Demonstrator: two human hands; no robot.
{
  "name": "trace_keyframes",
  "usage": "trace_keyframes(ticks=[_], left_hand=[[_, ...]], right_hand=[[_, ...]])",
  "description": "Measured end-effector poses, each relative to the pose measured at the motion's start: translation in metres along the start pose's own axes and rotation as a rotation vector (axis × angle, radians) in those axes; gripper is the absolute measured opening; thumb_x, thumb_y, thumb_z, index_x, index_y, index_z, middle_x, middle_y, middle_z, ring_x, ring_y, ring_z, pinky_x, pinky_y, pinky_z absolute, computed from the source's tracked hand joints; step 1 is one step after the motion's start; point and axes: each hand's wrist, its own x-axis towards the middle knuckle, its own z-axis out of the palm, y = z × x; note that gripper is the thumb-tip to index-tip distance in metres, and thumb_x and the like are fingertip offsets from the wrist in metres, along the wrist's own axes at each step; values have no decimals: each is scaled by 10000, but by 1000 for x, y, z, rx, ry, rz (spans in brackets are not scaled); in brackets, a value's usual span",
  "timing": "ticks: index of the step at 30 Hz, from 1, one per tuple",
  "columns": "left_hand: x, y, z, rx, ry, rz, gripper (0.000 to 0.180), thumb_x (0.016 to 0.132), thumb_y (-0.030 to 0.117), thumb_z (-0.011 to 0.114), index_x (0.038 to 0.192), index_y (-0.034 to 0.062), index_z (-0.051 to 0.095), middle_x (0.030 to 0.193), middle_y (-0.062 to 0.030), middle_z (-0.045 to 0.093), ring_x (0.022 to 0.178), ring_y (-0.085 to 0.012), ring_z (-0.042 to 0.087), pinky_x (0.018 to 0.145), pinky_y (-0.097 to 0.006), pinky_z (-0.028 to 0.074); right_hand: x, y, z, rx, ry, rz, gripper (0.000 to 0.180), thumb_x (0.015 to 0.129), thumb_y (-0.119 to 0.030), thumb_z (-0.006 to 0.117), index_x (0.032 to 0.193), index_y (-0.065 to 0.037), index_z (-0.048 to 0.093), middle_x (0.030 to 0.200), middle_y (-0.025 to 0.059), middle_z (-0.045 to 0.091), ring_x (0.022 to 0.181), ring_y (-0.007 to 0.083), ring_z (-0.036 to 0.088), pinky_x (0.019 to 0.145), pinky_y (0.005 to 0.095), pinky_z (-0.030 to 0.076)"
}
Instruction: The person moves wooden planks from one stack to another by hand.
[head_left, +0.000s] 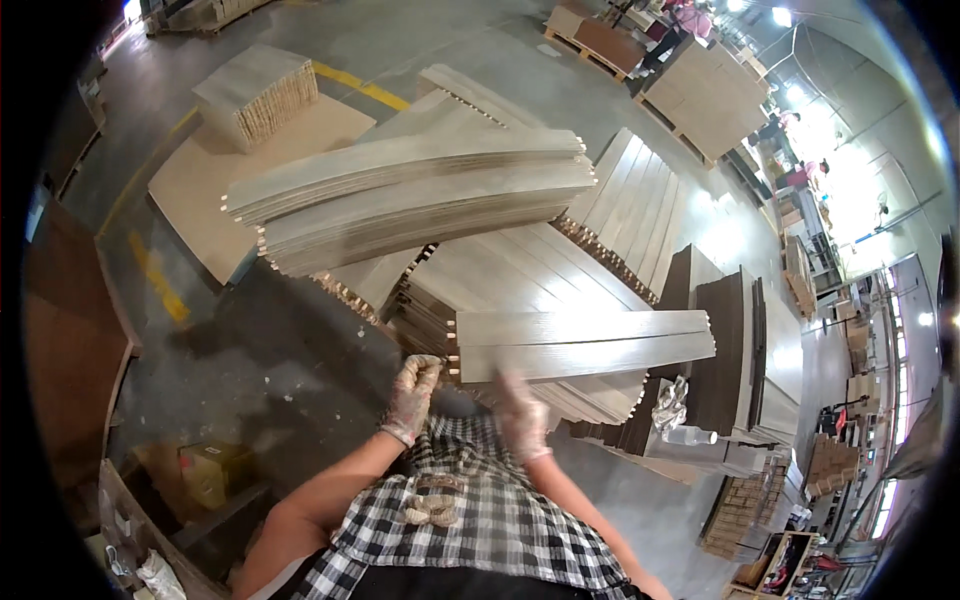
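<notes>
Nearest to my view: a checked black-and-white shirt (470, 530) fills the lower middle, with both of my forearms rising out of it toward the boards.

Item, far left: a brown panel (70, 350) standing at the rim, and below it a cardboard box (205, 470) on the concrete floor (270, 370), which carries yellow painted lines.

Item, upper left: a short block of stacked boards (258, 92) resting on a flat tan sheet (230, 170).

Item, left of centre: my left hand (412, 398), gloved in thin clear plastic. I see its fingers (422, 368) curled, their tips up against the near end of the grey planks; whether they actually grip I cannot tell.

Item, centre: a big stack of long grey wood-grain planks (420, 195), layers crossed at angles, tongue-and-groove ends showing.

Item, just right of centre: my right hand (522, 412), also gloved, smeared by motion, so I cannot tell how its fingers are set. It sits just under the near-left end of a pair of grey planks (585, 345) lying level across the lower stack.

Item, right: dark brown boards (730, 350) standing on edge, a crumpled clear plastic wrap (672, 405) beside them.

Item, far right and top: pallets of tan sheets (705, 95) and other people at work, small and distant.
</notes>
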Motion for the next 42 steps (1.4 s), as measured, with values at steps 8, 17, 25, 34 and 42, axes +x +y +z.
trace_keyframes(ticks=[8, 17, 25, 34, 42], left_hand=[[5, 6, 11, -37, -87, 66, 113, 945, 155, 560, 1016, 71, 587, 899, 48, 560, 782, -28, 504, 679, -211, 456], [12, 12, 16, 128, -89, -41, 102, 925, 136, 589, 993, 60, 583, 845, 39, 592, 701, -26, 506, 591, -205, 442], [18, -1, 17, 129, -90, 77, 90, 926, 142, 586, 963, 60, 587, 825, 32, 583, 664, -26, 498, 565, -207, 439], [16, 3, 17, 223, -54, 135, 89, 936, 147, 563, 976, 70, 580, 840, 23, 584, 666, -29, 507, 541, -201, 440], [9, 22, 22, 212, -51, -39, 120, 937, 189, 550, 991, 83, 571, 798, 35, 569, 598, -32, 504, 513, -196, 430]], right_hand=[[27, 14, -62, -73, 114, 310, 652, 816, 145, 360, 1417, -106, 400, 1311, 54, 551, 1038, 196, 598, 877, 325, 492], [-5, 33, -13, -414, -160, -79, 629, 772, 8, 603, 1367, -158, 486, 985, 91, 694, 623, 141, 610, 582, 304, 501], [-5, 10, 4, -717, -463, 0, 722, 791, 10, 552, 1455, -161, 326, 1285, 117, 565, 745, 127, 644, 637, 236, 506], [-9, -18, 30, -347, -532, 74, 621, 841, 4, 512, 1413, -213, 403, 1043, 128, 657, 777, 198, 647, 727, 338, 527], [48, 67, -89, -718, -43, -92, 656, 751, 28, 570, 1360, -202, 494, 834, 108, 670, 479, 173, 552, 441, 332, 443]])
